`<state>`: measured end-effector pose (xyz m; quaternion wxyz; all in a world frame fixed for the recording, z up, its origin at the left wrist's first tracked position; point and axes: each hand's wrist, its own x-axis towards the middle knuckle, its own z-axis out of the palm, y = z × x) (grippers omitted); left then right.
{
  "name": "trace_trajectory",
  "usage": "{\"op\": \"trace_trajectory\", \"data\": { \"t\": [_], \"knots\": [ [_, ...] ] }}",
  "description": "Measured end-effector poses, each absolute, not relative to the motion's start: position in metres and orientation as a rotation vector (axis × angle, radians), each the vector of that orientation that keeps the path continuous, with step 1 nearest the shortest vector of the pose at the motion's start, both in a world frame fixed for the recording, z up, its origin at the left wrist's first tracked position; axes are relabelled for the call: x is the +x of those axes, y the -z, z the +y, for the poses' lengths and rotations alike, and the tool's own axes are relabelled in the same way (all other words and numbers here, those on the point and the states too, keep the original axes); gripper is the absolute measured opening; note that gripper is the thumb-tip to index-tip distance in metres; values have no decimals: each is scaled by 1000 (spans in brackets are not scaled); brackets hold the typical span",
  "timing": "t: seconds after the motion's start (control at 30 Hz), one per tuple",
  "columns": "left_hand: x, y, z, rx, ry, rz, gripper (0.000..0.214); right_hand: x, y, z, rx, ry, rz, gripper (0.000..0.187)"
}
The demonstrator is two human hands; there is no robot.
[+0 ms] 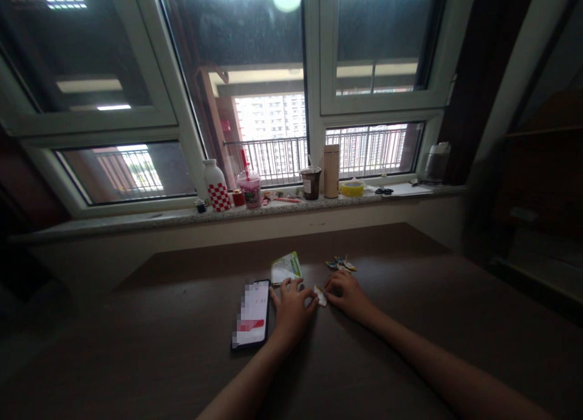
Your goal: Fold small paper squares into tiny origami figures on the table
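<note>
Between my two hands, low over the brown table, is a small white piece with a yellow edge (320, 296), perhaps a paper cutout or sticker. My left hand (293, 308) pinches its left side with thumb and forefinger, the other fingers spread toward a green and white packet or card (286, 268). The fingertips of my right hand (348, 294) are closed on the right side of the same piece. Just beyond the right hand lie several small colourful pieces (341, 263) in a loose pile. A phone with a lit screen (251, 314) lies left of my left hand.
The dark brown table (191, 298) reaches toward a stone windowsill (282, 209). On the sill stand a red-checked white bottle (217, 186), a pink drink cup (249, 189), a dark cup (311, 183), a tan box-like container (331, 171), yellow tape (352, 188) and black scissors (384, 191).
</note>
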<state>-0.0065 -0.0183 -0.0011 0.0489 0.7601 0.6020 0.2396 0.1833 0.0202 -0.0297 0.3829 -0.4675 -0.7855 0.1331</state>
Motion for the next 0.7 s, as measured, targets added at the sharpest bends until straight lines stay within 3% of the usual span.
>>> {"op": "trace_trajectory", "data": {
  "t": [0.33,0.7],
  "knots": [
    [-7,-1,-17,2304,-707,1816,12,177,28,20,-1584,-351,-1852,8],
    [-7,2,-16,2327,-715,1812,13,173,37,22,-1444,-212,-1830,8]
  ]
}}
